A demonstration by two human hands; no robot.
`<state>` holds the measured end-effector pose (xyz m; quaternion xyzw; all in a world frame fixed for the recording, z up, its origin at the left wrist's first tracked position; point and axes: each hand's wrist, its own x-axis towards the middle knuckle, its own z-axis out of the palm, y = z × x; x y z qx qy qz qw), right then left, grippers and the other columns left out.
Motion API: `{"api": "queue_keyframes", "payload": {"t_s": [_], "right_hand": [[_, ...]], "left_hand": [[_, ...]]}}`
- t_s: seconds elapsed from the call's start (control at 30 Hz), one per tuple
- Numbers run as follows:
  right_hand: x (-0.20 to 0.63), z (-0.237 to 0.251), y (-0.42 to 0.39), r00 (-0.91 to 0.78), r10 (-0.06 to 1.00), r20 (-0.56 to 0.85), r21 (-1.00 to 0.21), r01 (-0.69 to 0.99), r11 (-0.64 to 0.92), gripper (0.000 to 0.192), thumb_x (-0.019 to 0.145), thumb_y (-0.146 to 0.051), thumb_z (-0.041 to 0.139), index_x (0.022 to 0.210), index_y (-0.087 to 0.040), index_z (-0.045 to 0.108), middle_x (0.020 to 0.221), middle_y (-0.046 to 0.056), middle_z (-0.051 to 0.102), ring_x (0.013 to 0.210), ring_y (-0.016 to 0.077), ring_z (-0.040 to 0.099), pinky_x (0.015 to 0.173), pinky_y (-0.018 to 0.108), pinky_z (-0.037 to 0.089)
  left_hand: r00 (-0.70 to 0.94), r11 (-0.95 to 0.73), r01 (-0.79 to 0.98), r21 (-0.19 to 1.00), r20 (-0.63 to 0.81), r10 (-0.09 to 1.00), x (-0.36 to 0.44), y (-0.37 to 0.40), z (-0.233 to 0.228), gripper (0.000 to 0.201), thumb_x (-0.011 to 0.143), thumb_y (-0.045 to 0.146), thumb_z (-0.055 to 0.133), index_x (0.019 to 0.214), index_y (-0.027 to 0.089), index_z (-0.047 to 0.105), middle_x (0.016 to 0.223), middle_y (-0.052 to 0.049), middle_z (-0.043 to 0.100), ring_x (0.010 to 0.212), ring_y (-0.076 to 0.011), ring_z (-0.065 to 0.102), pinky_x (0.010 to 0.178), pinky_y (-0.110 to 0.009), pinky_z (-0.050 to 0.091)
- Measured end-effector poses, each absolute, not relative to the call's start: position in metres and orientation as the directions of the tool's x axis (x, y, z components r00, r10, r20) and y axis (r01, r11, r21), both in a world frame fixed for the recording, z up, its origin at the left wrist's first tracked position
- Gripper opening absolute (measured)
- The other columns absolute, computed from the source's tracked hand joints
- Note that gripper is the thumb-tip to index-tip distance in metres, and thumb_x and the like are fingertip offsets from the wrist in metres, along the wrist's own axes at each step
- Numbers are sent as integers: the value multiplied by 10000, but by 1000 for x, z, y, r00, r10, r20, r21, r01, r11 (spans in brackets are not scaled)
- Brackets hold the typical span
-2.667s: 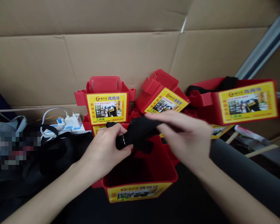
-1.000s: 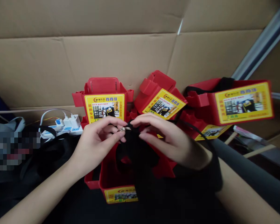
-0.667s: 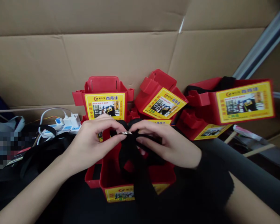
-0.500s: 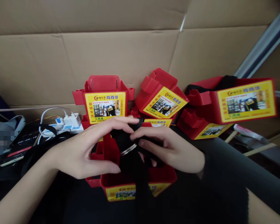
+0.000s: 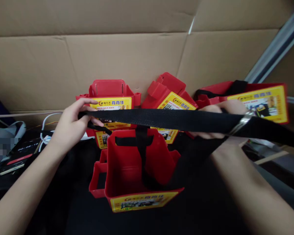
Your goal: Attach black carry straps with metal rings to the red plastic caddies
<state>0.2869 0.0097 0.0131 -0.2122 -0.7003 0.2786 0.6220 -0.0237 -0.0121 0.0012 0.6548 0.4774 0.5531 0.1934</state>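
Observation:
A black webbing strap [image 5: 156,119] is stretched sideways between my hands, above a red plastic tool box [image 5: 127,166] with a yellow label. My left hand [image 5: 75,117] pinches the strap's left end between thumb and fingers. My right hand [image 5: 210,127] is closed on the strap at the right, its fingers partly hidden behind the webbing. Near it a metal buckle [image 5: 242,122] sits on the strap, blurred. Black webbing also runs through the slot in the box's back wall and hangs down inside. The box stands open side up.
More red tool boxes with yellow labels stand at the back: one box [image 5: 107,87] left, a tilted box [image 5: 171,81] in the middle, another box [image 5: 281,101] right. Behind them rises a cardboard wall [image 5: 124,65]. Cables and a phone [image 5: 22,153] lie at left.
My hands have moved apart from above the tool box, left hand leftward, right hand rightward. The strap, bunched between them before, is now drawn out across the view with the buckle at the right.

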Motion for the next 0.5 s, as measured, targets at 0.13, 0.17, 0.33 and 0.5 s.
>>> {"api": "queue_keyframes", "payload": {"t_s": [0.13, 0.17, 0.33, 0.5], "right_hand": [[304, 21, 16, 109, 601, 791, -367, -702, 610, 410, 855, -299, 376, 463, -182, 354, 432, -62, 364, 318, -5, 354, 371, 110, 210], [308, 24, 17, 125, 585, 801, -292, -771, 565, 512, 896, -299, 176, 452, -173, 397, 457, -32, 406, 361, 4, 416, 394, 118, 224], [308, 37, 19, 108, 701, 705, -584, -474, 659, 462, 872, -274, 279, 429, -154, 231, 534, -23, 323, 570, 38, 498, 562, 215, 341], [261, 21, 5, -206, 714, 669, -738, -70, 671, 285, 737, -210, 366, 454, -182, 353, 558, 26, 398, 579, 119, 462, 585, 285, 437]], "left_hand": [[-54, -307, 858, 412, 666, 744, -22, -6, -4, 295, 724, 68, 462, 916, 230, 617, 978, -26, 626, 921, -238, 614, 844, -360, 488], [-24, -238, 925, 297, 669, 743, -22, -7, -5, 312, 705, 58, 458, 902, 226, 632, 971, -45, 633, 964, -272, 600, 872, -390, 472], [355, -462, 878, 121, 483, 801, -18, -32, 2, 463, 772, 142, 478, 1229, 211, 500, 1268, -84, 536, 1172, -291, 499, 996, -439, 398], [545, -711, 678, 188, 519, 658, 34, -56, 11, 706, 794, 334, 586, 1408, 261, 245, 1455, -35, 327, 1332, -239, 310, 1102, -368, 280]]}}
